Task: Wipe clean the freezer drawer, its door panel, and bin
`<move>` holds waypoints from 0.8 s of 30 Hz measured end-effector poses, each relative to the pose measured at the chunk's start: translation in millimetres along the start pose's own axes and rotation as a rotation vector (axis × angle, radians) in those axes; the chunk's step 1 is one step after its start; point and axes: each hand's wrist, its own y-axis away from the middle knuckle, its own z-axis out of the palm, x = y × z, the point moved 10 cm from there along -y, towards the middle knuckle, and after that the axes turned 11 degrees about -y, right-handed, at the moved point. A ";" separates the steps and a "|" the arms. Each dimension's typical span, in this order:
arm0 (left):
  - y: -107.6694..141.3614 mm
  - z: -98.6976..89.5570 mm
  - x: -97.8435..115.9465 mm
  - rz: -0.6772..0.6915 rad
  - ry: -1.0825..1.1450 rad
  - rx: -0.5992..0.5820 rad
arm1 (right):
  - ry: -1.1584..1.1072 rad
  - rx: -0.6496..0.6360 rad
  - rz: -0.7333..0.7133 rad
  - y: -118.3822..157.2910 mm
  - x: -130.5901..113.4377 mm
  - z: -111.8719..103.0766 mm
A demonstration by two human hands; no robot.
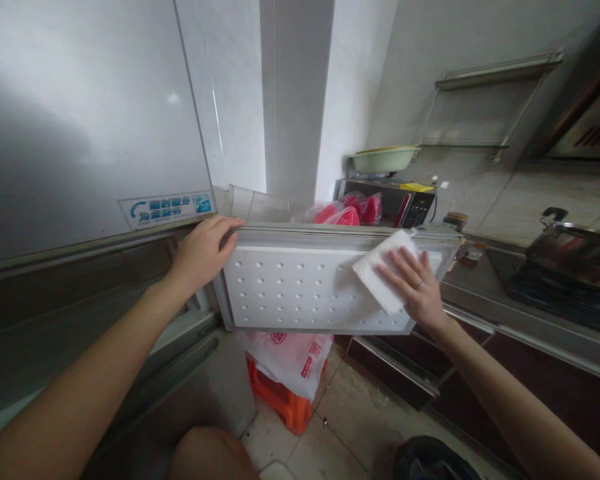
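The refrigerator's middle door (280, 320) stands swung open, its white dimpled inner panel facing me. My left hand (205, 247) is at the door's upper left corner, with its fingers curled over the top edge. Near the panel's upper right, my right hand (415, 283) presses a folded white paper towel (380, 273) flat against it, fingers spread over the towel. A ring shows on one finger. The upper refrigerator door (90, 120) is shut and carries a blue label (167, 207). To the left, the open compartment (80, 280) is dim inside.
Below the door, an orange stool (280, 397) bears a white plastic bag (295, 360). A black bin (433, 460) is on the tiled floor. Behind the door are a microwave (417, 208) with a green basin (385, 160) on top, and pink bagged items (347, 212). A pot (575, 243) stands at right.
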 end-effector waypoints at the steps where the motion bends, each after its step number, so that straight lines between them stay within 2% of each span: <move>1: 0.1 0.3 -0.4 -0.001 -0.001 0.000 | -0.018 -0.083 -0.025 17.3 -9.6 15.3; 2: 0.1 0.6 -0.9 -0.003 -0.003 0.001 | -0.037 -0.185 -0.053 39.4 -21.4 33.3; 6: 0.4 1.5 -2.6 -0.006 -0.010 0.002 | -0.123 -0.346 -0.053 131.1 -60.6 77.9; 8: 0.4 1.3 -2.5 -0.007 -0.011 0.003 | -0.169 -0.399 -0.048 158.8 -72.3 88.6; 9: 0.4 0.9 -2.4 -0.008 -0.010 0.005 | -0.176 -0.404 -0.044 164.0 -74.5 88.9; 11: 0.2 0.1 -1.6 -0.009 -0.009 0.008 | -0.154 -0.365 -0.048 156.2 -72.1 78.9; 14: 0.0 0.1 -1.1 -0.012 -0.006 0.010 | -0.080 -0.229 -0.065 110.1 -53.8 45.8; 17: -0.2 1.1 -2.8 -0.022 0.000 0.010 | 0.009 0.003 0.029 51.2 -13.0 1.3; 19: -0.3 2.0 -3.8 -0.023 0.004 0.008 | 0.053 0.131 0.097 24.0 12.3 -21.0; 21: -0.3 2.8 -4.2 -0.019 0.008 0.003 | 0.066 0.195 0.128 14.1 24.9 -29.9; 22: -0.3 3.0 -4.0 -0.016 0.010 0.000 | 0.061 0.188 0.131 16.5 25.6 -27.5; 24: -0.1 2.5 -3.3 -0.012 0.014 0.003 | 0.039 0.094 0.129 36.7 16.7 -9.7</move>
